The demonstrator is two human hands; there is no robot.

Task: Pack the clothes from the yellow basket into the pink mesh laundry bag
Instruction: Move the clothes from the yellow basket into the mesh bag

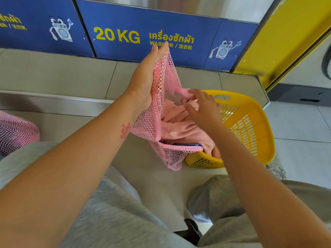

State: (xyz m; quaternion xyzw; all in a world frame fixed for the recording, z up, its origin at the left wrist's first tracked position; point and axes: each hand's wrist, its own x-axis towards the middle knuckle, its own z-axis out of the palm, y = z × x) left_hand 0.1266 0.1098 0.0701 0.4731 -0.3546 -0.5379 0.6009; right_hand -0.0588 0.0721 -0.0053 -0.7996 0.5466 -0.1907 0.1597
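My left hand (pixel 145 81) holds up one side of the pink mesh laundry bag (pixel 157 122), keeping its mouth apart. My right hand (pixel 202 108) is at the bag's opening, fingers pressed on a pale pink garment (pixel 177 129) that lies partly inside the bag. A dark blue piece of cloth (pixel 188 144) shows at the bag's lower rim. The yellow basket (pixel 250 129) lies tilted just right of the bag, and the bag's bottom overlaps its near rim. The basket's inside is mostly hidden by my right arm.
A second pink mesh bag (pixel 16 131) lies at the far left. Blue washer panels (pixel 143 33) stand behind the beige tiled ledge (pixel 71 77). A yellow door frame (pixel 286 42) rises at right. My grey-clad knees (pixel 107 212) fill the foreground.
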